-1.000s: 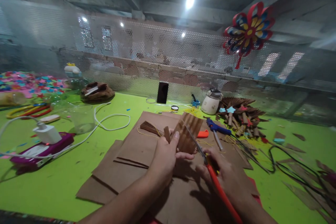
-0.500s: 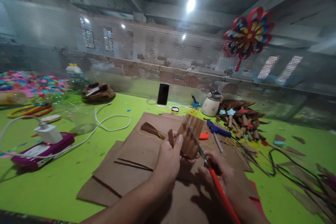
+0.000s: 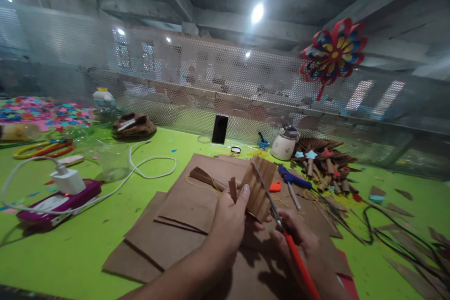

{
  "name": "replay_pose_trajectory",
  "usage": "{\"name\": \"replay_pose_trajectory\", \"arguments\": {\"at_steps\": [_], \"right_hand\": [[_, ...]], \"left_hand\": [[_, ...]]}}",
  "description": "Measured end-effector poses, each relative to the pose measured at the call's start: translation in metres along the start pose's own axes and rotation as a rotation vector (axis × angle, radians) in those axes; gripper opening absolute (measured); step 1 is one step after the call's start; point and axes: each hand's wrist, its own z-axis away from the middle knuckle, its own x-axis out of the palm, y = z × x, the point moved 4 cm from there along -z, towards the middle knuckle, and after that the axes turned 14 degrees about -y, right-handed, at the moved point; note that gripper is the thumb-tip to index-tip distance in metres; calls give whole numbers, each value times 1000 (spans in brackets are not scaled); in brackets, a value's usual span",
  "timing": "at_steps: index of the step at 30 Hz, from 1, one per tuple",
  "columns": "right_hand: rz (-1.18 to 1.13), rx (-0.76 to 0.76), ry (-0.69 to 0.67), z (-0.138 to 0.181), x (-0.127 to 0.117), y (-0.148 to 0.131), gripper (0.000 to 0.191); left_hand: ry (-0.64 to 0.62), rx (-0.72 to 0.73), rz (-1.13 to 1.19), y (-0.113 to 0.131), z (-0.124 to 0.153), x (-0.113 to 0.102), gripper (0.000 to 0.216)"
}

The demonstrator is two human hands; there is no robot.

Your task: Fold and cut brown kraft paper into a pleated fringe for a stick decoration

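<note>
My left hand [image 3: 230,218] is closed on a pleated piece of brown paper [image 3: 260,186], its thumb pressed on the near side. A narrow folded end sticks up beside the thumb, and yellow thread shows at the paper's lower edge. My right hand [image 3: 298,239] grips a pair of scissors [image 3: 294,254] with red handles. The metal blades slant up and left across the face of the pleated paper; whether they touch it I cannot tell. Under both hands lie stacked brown paper sheets [image 3: 183,206]. A folded brown paper fan [image 3: 206,177] with yellow thread rests on them, left of the hands.
A blue glue gun [image 3: 293,177] with a glue stick lies right of the hands, its black cord [image 3: 369,225] looping rightward. Behind it are finished brown paper pieces [image 3: 328,164] and a white jar [image 3: 284,143]. At left sit a purple power strip [image 3: 59,206] and clear cup [image 3: 113,161].
The whole view has shifted slightly, so things sit a little lower. Both hands keep their hold, and the scissors stay laid across the pleated paper with hardly any movement.
</note>
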Motion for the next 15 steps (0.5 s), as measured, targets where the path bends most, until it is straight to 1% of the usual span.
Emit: {"name": "replay_pose_trajectory", "arguments": {"at_steps": [4, 9, 12, 15], "right_hand": [[-5, 8, -7, 0, 0, -5, 26], [15, 52, -43, 2, -1, -6, 32], [58, 60, -33, 3, -3, -10, 34], [54, 49, -37, 2, -4, -16, 36]], "left_hand": [[-20, 12, -20, -2, -2, 0, 31], [-18, 10, -44, -2, -1, 1, 30], [-21, 37, -73, 0, 0, 1, 30], [-43, 61, -76, 2, 0, 1, 29]]}}
